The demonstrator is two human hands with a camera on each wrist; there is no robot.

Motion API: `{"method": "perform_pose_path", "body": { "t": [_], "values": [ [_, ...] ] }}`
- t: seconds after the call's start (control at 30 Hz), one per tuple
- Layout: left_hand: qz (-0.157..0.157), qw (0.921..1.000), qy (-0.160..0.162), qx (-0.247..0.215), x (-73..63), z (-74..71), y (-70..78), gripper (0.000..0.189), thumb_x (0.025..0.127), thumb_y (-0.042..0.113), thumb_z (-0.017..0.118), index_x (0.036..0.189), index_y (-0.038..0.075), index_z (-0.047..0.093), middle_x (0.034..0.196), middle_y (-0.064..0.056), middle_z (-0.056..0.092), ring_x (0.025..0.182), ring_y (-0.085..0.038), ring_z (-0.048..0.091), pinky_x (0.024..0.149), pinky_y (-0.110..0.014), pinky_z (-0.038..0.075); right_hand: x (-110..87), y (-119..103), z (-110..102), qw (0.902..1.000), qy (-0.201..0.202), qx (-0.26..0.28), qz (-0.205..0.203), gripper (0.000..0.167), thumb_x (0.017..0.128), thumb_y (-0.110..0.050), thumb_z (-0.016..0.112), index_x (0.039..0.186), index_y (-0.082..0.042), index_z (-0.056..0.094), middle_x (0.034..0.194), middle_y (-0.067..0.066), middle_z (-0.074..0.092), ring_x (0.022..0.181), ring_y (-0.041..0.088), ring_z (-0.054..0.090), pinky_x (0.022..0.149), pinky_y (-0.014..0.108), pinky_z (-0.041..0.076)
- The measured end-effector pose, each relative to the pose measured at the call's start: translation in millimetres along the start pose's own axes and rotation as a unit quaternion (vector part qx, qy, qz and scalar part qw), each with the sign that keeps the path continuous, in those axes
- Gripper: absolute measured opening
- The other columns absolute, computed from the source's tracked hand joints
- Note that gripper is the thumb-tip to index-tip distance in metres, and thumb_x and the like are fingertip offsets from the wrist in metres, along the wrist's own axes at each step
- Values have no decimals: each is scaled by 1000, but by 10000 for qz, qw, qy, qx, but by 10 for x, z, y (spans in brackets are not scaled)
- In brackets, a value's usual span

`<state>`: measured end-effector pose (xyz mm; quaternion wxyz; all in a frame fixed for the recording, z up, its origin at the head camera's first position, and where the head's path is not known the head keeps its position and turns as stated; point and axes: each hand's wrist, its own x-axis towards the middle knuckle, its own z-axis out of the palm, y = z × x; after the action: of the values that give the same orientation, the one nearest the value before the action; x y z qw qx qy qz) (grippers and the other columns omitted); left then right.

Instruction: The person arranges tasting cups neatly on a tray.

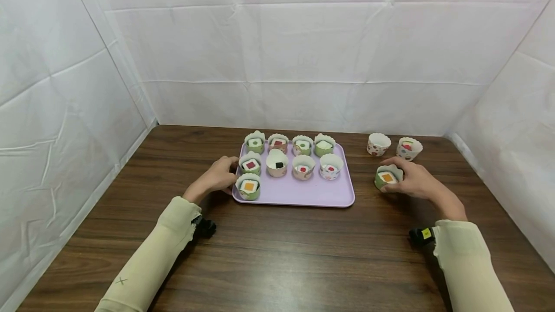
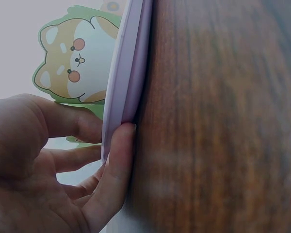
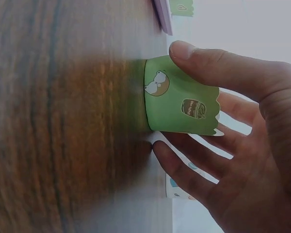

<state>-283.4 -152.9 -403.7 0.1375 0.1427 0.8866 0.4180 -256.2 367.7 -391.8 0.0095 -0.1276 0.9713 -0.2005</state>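
My left hand grips the left edge of a lilac tray; in the left wrist view, its fingers bracket the tray's rim, close beside a dog-printed paper cup. To the right of the tray, my right hand holds a green paper baking cup by its sides, thumb on the near side and fingers around the back. That cup stands upright at the tabletop and contains a white square piece with an orange centre. Several filled paper cups stand on the tray, including one with an orange-centred piece at front left.
Behind my right hand stand a white patterned paper cup and another cup with something red inside. The dark wooden table is bounded by white sheeting at the back and sides.
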Motion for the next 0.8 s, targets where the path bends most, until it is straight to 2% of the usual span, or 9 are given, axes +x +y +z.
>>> {"method": "perform_pose_path", "body": {
  "t": [0.43, 0.8],
  "values": [
    [-47, 10000, -13, 27, 7, -2, -15, 57, 85, -5, 50, 142, -6, 53, 133, -29, 60, 96, -31, 69, 59, -35, 65, 16, 38, 1, 10000, -66, -10, 23, 72, 82, -40, 85, 140, -9, 57, 120, 21, 68, 103, 34, 63, 85, 46, 51],
    [-108, 9999, -20, 16, 8, 1, -2, 55, 88, -5, 50, 143, -6, 51, 134, -30, 58, 94, -30, 68, 60, -35, 65, 1, 26, -10, 9999, -13, -122, -80, 65, 87, -38, 82, 139, -9, 57, 118, 21, 69, 100, 33, 64, 83, 49, 52]
  ]
}}
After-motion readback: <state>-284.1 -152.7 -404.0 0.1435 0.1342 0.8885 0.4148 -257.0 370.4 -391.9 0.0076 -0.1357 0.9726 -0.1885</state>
